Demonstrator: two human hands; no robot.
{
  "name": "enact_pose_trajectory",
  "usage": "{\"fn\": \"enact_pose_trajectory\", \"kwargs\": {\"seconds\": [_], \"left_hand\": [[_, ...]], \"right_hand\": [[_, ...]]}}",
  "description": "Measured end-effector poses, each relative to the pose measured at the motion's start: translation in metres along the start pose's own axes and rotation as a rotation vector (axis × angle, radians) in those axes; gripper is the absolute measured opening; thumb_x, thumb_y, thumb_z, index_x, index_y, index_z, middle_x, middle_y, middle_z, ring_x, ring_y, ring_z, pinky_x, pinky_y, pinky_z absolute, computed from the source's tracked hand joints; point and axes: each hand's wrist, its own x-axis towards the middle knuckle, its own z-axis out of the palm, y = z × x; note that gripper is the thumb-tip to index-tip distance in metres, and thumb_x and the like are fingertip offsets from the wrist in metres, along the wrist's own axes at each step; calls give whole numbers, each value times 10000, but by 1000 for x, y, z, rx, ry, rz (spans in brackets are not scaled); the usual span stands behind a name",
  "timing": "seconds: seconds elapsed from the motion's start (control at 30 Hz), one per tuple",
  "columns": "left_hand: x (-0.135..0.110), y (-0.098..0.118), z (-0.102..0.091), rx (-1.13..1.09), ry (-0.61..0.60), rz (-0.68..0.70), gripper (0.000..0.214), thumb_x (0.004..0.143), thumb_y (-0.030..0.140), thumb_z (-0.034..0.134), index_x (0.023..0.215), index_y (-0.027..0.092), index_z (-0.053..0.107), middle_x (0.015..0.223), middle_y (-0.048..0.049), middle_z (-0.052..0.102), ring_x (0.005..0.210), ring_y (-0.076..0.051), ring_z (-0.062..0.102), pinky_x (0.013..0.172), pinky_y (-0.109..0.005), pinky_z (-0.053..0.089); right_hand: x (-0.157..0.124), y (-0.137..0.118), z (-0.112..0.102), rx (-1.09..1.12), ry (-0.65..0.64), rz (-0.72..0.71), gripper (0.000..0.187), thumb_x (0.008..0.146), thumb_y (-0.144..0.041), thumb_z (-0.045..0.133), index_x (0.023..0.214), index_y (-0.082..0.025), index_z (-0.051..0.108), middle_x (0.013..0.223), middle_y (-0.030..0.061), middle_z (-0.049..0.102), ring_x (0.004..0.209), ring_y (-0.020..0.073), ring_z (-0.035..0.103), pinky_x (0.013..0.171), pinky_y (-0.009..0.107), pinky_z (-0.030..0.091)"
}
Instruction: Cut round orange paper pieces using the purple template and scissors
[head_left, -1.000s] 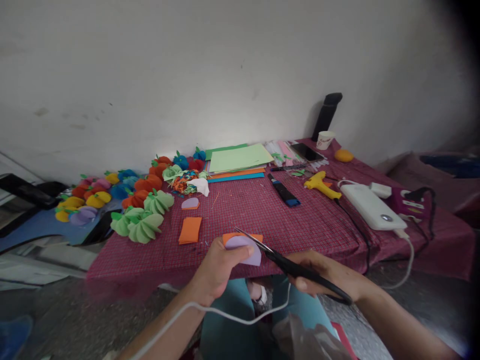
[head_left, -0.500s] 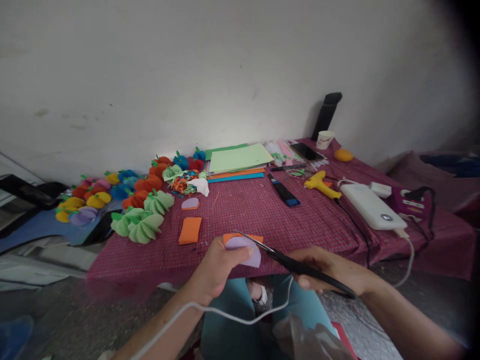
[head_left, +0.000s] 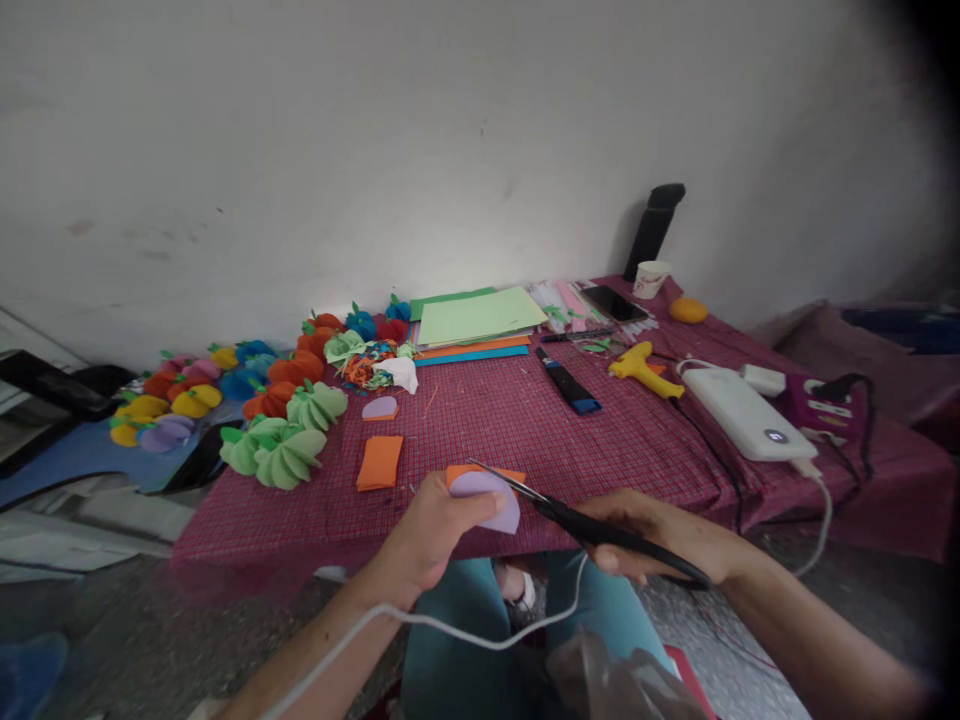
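Note:
Near the table's front edge my left hand (head_left: 442,520) pinches a rounded lilac paper piece (head_left: 476,492) laid over orange paper (head_left: 514,477), thumb on top. My right hand (head_left: 637,535) is closed around the handles of black-handled scissors (head_left: 577,525). Their blades lie across the orange paper, along the upper edge of the lilac piece. To the left on the cloth sits a stack of orange paper rectangles (head_left: 380,462). Just behind it is another lilac rounded piece (head_left: 379,408) on orange paper.
Colourful paper pumpkins (head_left: 289,455) crowd the left side, beside paper scraps (head_left: 371,365). Coloured sheets (head_left: 480,318) lie at the back. A blue-black cutter (head_left: 568,382), yellow glue gun (head_left: 645,370) and white power bank (head_left: 746,412) with cables occupy the right. A white cable (head_left: 480,640) crosses my lap.
Almost nothing differs. Both hands, the papers and the scissors keep nearly the same position, with only a very slight shift of the view.

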Motion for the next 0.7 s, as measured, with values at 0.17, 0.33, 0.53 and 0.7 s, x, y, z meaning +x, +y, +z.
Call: {"fn": "enact_pose_trajectory", "kwargs": {"seconds": [0.17,0.33,0.53,0.7], "left_hand": [[2,2,-1,-23,6,-12,115,629,207,678,727,148,683,663,-16,647,625,-131,551,642,-266,425],[3,-1,0,-24,-7,-3,71,632,193,673,681,142,676,640,-13,642,603,-124,543,623,-259,423],[4,-4,1,-16,-84,-2,144,648,176,648,778,146,702,696,-25,667,628,-130,556,638,-258,426],[4,-2,1,-8,-90,-7,157,642,165,647,786,152,707,678,-8,661,611,-112,544,626,-236,419]], "right_hand": [[3,1,2,30,-1,-18,412,797,-525,510,917,-132,542,629,-36,391,528,63,357,461,173,307],[7,4,5,44,-6,-51,432,803,-505,515,1008,-125,533,686,-18,415,578,75,385,498,186,327],[8,1,5,61,-20,-52,471,800,-512,517,1052,-114,526,715,-5,425,609,83,396,517,190,344],[8,1,3,48,-21,-53,443,804,-513,507,998,-116,541,695,-11,418,592,79,376,498,182,321]]}}
